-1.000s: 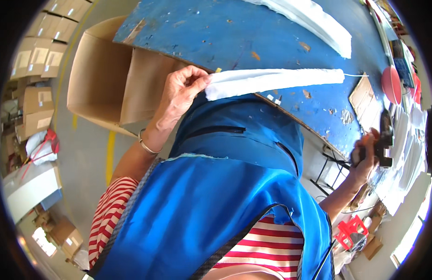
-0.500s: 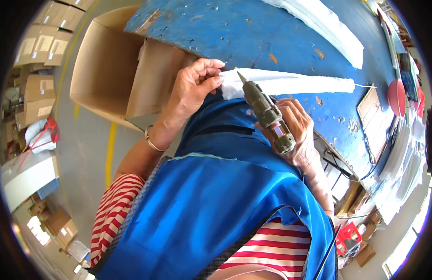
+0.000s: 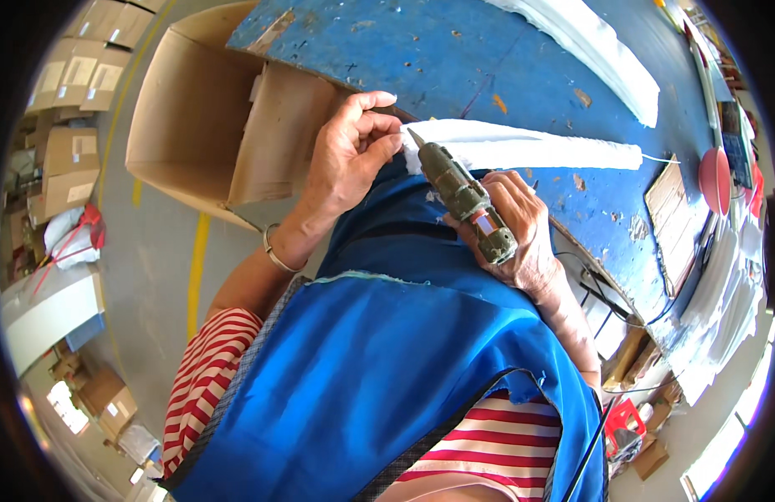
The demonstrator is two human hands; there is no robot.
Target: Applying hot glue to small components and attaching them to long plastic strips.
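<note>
The right hand (image 3: pixel 521 226) is wrapped tight round an olive-green glue gun (image 3: pixel 467 201) – chunky ribbed barrel, grubby with dried white blobs, tapering to a pointed nozzle. The nozzle tip sits right at the near end of a long white foam strip (image 3: pixel 529 153), which lies flat across the blue worktable (image 3: pixel 454 50) close to its near edge. The strip looks soft and a bit fuzzy, flattish with a shallow fold along it.

The left hand (image 3: pixel 350 155) is at that same end, fingers curled together and pinching the foam's corner against the table edge; thumb sticks up a bit. There's a thin metal bangle (image 3: pixel 274 251) on that wrist.

The table paint is chipped and scuffed, with rusty patches showing through. A second white foam strip (image 3: pixel 596 42) lies further back, cut off at the top. An open cardboard box (image 3: pixel 203 117) stands on the floor left of the table – plain brown, flaps out.

Hard to see where nozzle meets foam, since the fingers crowd it. A shiny blue apron (image 3: pixel 387 368) over a red-and-white striped shirt (image 3: pixel 212 368) blocks everything below.
</note>
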